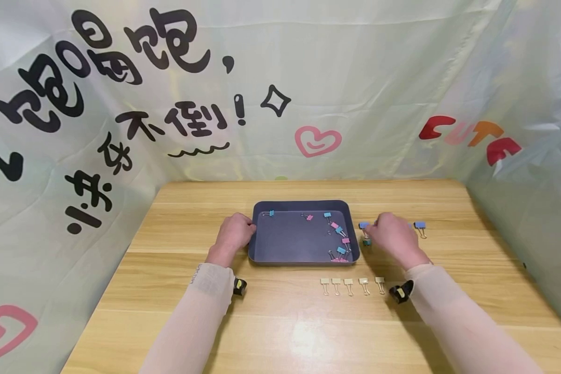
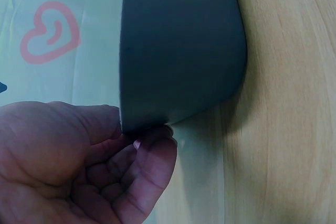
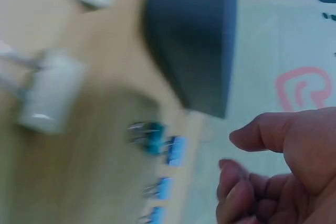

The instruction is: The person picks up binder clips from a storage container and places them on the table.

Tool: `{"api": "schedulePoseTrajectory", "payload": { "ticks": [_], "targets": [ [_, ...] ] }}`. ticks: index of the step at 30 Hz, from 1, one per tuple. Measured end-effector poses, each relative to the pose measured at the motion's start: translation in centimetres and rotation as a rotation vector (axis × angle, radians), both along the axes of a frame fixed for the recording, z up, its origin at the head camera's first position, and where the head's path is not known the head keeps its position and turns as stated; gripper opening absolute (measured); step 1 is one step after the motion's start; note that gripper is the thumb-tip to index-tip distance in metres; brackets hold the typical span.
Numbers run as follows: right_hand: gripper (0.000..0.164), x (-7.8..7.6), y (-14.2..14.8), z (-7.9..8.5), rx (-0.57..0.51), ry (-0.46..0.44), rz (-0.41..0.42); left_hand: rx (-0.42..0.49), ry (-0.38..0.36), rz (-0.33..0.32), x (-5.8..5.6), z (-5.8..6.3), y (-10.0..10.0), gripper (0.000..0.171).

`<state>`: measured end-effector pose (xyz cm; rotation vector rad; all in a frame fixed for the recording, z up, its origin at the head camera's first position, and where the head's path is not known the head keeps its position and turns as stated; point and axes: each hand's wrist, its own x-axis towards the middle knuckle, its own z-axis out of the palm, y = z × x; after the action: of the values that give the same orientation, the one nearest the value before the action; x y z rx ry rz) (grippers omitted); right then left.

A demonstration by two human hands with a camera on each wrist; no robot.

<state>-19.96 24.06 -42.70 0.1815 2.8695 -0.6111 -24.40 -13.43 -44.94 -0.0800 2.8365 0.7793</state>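
Note:
My left hand point(image 1: 234, 231) pinches the left rim of a dark grey tray point(image 1: 290, 239) between thumb and fingers; in the left wrist view the tray wall point(image 2: 178, 51) stands beside my fingertips. Blue and pink binder clips lie in the tray, mostly along its right side, such as a blue clip point(image 1: 341, 250). My right hand point(image 1: 393, 236) is right of the tray, over a row of blue binder clips point(image 1: 419, 225), partly hiding them. Its thumb and fingers point(image 3: 260, 135) are apart with nothing between them. A teal binder clip point(image 3: 155, 138) lies near the tray's right side.
Several cream binder clips point(image 1: 348, 283) lie in a row in front of the tray, toward the right. The wooden table point(image 1: 280, 306) meets a printed cloth backdrop point(image 1: 369, 78) at its back and sides. The right wrist view is blurred.

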Motion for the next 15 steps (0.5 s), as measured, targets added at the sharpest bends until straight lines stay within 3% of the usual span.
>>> {"api": "schedulePoseTrajectory", "payload": {
  "ticks": [4, 7, 10, 15],
  "targets": [
    [0.024, -0.4, -1.8, 1.1, -0.038, 0.095, 0.122, 0.01, -0.006, 0.014, 0.0, 0.1, -0.1, 0.025],
    [0.016, -0.5, -3.5, 1.2, -0.015, 0.089, 0.257, 0.011, -0.005, 0.017, -0.1, 0.1, -0.1, 0.025],
    [0.012, -0.5, -5.1, 0.8, 0.075, 0.048, 0.361, 0.007, -0.001, 0.013, -0.1, 0.1, -0.1, 0.025],
    [0.011, -0.5, -6.5, -0.2, 0.284, 0.043, 0.425, 0.0, -0.004, 0.007, 0.0, 0.1, -0.1, 0.024]
  ]
}}
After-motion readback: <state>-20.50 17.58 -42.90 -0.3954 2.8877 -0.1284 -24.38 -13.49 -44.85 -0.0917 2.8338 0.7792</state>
